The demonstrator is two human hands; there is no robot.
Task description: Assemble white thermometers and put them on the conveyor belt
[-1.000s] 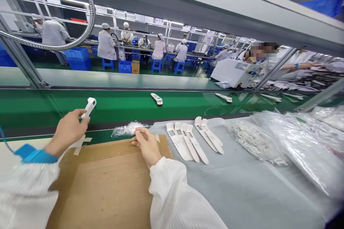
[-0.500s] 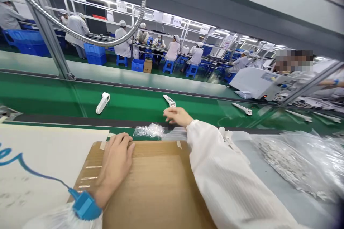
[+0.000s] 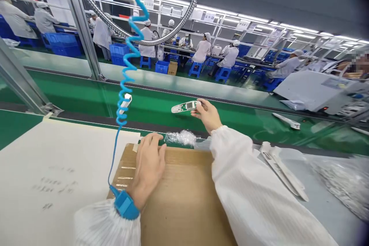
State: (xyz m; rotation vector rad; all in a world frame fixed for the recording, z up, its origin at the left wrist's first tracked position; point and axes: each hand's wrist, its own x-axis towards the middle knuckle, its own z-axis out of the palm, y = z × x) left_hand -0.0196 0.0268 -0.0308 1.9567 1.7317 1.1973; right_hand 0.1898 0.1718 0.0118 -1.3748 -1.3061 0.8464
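My right hand (image 3: 210,117) pinches one end of a white handheld device housing (image 3: 176,109) with a green circuit board and a small grey display in it. The housing is held over the green conveyor belt (image 3: 150,102), its free end pointing left. My left hand (image 3: 150,161) lies with fingers extended on the far left part of a brown cardboard box (image 3: 187,196). A blue wrist strap (image 3: 127,204) with a coiled cord circles that wrist. Crumpled clear plastic (image 3: 183,137) sits just beyond the box.
Another white housing (image 3: 126,102) rests on the belt behind the coiled blue cord (image 3: 128,61); one more (image 3: 286,120) lies farther right. Long white shells (image 3: 284,173) and a clear bag of small white parts (image 3: 343,177) are at right. A metal post (image 3: 82,27) rises at left.
My right hand has taken hold of the housing that lay on the belt and turned it. The view has shifted left, bringing the coiled cord into sight. My left hand stays on the box.
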